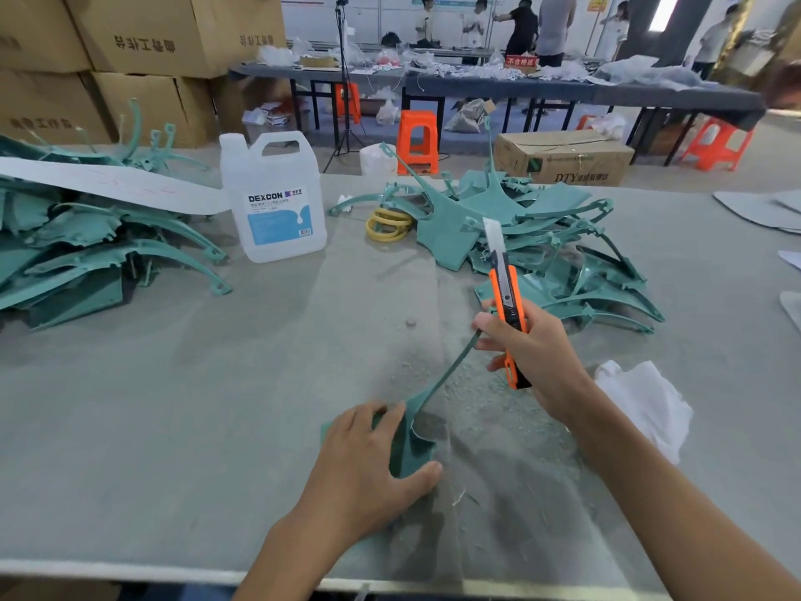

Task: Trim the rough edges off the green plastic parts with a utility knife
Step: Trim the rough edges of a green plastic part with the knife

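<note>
My left hand [368,466] gripped the green plastic part [411,451] by its broad flat end, thumb curled round the edge, nearer me than the white jug [277,197] and to its right. The matte teal piece tapered into a long thin arm slanting up to my right hand [531,353]. That hand's fingers wrapped the orange utility knife [507,310], blade out and pointing up.

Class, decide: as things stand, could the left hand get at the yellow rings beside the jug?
Probably yes, but not freely: the left hand holds the green part, so it must let go first. Nothing stands between it and the yellow rings, though they lie far forward.
</note>
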`<state>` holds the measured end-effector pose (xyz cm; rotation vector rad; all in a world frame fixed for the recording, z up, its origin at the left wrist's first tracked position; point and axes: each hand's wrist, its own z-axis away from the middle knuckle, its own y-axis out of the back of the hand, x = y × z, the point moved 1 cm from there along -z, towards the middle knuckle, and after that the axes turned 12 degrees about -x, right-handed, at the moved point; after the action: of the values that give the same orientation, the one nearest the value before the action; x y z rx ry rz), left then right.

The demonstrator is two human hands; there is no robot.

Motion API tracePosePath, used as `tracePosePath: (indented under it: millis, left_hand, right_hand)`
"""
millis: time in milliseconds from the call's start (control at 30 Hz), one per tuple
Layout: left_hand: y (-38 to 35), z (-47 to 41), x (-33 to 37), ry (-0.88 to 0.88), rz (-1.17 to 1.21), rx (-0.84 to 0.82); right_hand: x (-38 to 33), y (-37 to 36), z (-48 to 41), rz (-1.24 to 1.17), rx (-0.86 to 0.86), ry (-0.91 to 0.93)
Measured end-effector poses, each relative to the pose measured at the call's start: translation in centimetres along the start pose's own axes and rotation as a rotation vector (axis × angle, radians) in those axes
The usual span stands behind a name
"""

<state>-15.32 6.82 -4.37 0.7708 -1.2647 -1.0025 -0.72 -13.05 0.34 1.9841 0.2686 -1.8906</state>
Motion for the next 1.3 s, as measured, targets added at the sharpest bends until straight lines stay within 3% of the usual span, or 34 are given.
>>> tracePosePath:
  millis: [67, 167, 200, 267, 333, 400, 467, 533, 600, 700, 767, 833, 1000, 1133, 1300]
  left_hand:
    - [0.5, 1.3, 1.5, -0.115, -0.042, 0.194]
    - [0.1, 4.0, 5.4, -0.404, 0.199, 0.469]
    - [-0.5, 4.8, 6.5, -0.491, 0.258, 0.472]
    - [-2.0, 5.3, 7.8, -0.535, 0.336, 0.306]
    - [-3.0, 4.6, 8.1, -0.411, 0.549, 0.059]
    - [-2.9, 3.0, 7.7, -0.162, 1.024, -0.041]
    - [-2.1, 1.3, 6.6, -0.011, 1.443, 0.047]
    - [-0.9, -0.2, 5.3, 0.022, 1.644, 0.21]
    - [0.1, -1.3, 3.9, 0.007, 1.588, 0.288]
    - [0.2, -1.4, 1.4, 0.03, 1.352, 0.39]
    - [-0.3, -0.8, -0.5, 0.043, 1.135, 0.506]
    - [-0.9, -0.1, -2.1, 0.156, 0.95, 0.498]
    - [-1.9, -0.1, -2.6, 0.223, 0.884, 0.563]
    - [-2.2, 0.1, -2.4, 0.221, 0.875, 0.586]
    - [-2.8, 0.0, -2.5, 0.223, 0.899, 0.577]
  right_hand:
    - [-0.2, 0.0, 0.3, -0.011, 0.049, 0.04]
    - [-0.5, -0.1, 0.9, -0.071, 0.098, 0.076]
    - [-0.7, -0.2, 1.1, -0.098, 0.105, 0.083]
    - [-1.1, -0.6, 1.6, -0.165, 0.114, 0.093]
    - [-1.4, -1.0, 2.4, -0.261, 0.128, 0.088]
    - [-1.4, -1.6, 3.2, -0.38, 0.127, 0.066]
    - [-0.8, -2.6, 4.1, -0.482, 0.108, -0.006]
    - [0.2, -3.8, 4.7, -0.577, 0.096, -0.111]
    - [1.1, -4.6, 5.2, -0.562, 0.055, -0.188]
    - [2.4, -4.4, 5.6, -0.306, -0.004, -0.221]
    - [3.0, -3.6, 5.9, -0.075, 0.012, -0.206]
    - [3.5, -2.9, 6.5, 0.188, 0.005, -0.189]
    - [4.7, -3.4, 8.1, 0.866, -0.147, -0.16]
    - [4.4, -4.6, 8.0, 1.001, -0.183, -0.108]
    - [4.2, -4.1, 7.6, 1.12, -0.109, -0.115]
